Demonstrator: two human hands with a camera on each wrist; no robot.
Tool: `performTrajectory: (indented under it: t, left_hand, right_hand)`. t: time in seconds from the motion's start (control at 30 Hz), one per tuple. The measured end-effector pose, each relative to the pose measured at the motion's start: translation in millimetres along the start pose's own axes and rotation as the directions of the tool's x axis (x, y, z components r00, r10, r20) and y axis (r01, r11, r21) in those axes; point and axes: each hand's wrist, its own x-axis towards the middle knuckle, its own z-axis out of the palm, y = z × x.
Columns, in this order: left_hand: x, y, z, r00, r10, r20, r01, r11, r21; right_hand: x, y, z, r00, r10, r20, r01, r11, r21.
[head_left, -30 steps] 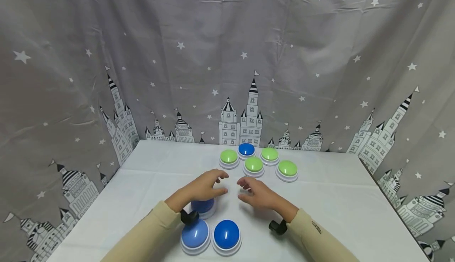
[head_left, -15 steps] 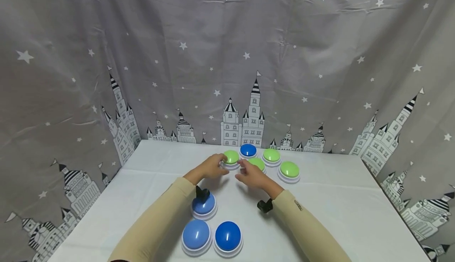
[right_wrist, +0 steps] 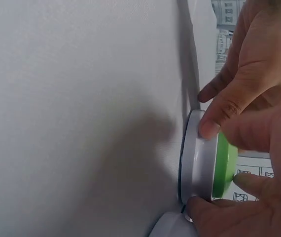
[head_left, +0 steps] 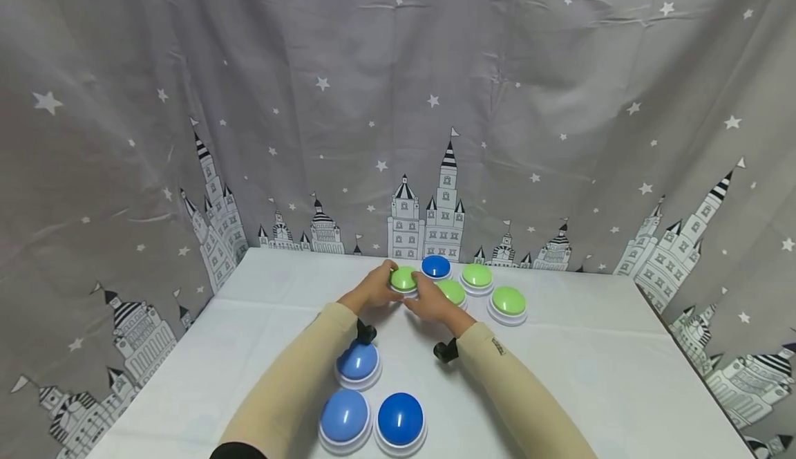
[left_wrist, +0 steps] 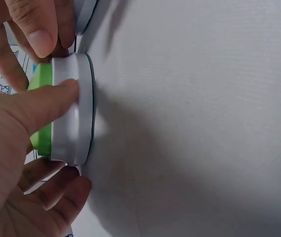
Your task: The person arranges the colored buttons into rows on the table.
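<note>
At the back of the table both hands hold one green dome push button [head_left: 403, 278] with a white round base. My left hand [head_left: 375, 288] grips its left side; in the left wrist view the thumb [left_wrist: 56, 98] lies along the white base [left_wrist: 70, 116], with fingers curled at the opposite side. From the right, my right hand [head_left: 433, 301] has its fingers around the base; in the right wrist view the fingers [right_wrist: 204, 210] touch the base's lower end. Another green button [head_left: 452, 292] sits just right of that hand, partly hidden by it.
Behind them stand a blue button [head_left: 436, 266] and a green button [head_left: 477, 276], with another green one [head_left: 509, 301] to the right. Nearer are three blue buttons [head_left: 357, 360] [head_left: 345, 415] [head_left: 401, 419] under and beside the left forearm. A grey castle-print curtain [head_left: 398, 99] borders the white table [head_left: 591, 355].
Both hands have reached forward to the leftmost green button and closed on its base from either side. The other buttons keep their places.
</note>
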Motion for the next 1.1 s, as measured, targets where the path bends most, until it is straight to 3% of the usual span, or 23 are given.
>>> performTrajectory:
  t: [0.2,0.43,0.7,1.1]
  left_hand:
    - [-3.8,3.3,-2.4,1.000,0.009,-0.030,-0.008,1.000,0.021]
    - [-17.4,16.5,-10.5,1.000,0.011,-0.005,-0.011,0.999,0.048]
    - [-39.9,21.9,-10.8,0.998,0.063,0.007,-0.064,0.996,0.063]
    - [-85.7,31.2,-3.5,0.992,0.118,0.055,-0.122,0.990,0.076]
  right_hand:
    - [2.5,0.2,3.2,0.998,0.033,-0.051,-0.033,0.999,-0.005]
    - [-7.9,-2.8,-1.5,0.998,0.024,-0.064,-0.022,0.999,0.026]
    - [-35.7,-9.2,-9.9,0.996,-0.053,-0.068,0.059,0.994,0.089]
    - [-84.9,-16.3,-7.4,0.987,-0.155,-0.035,0.159,0.976,0.149]
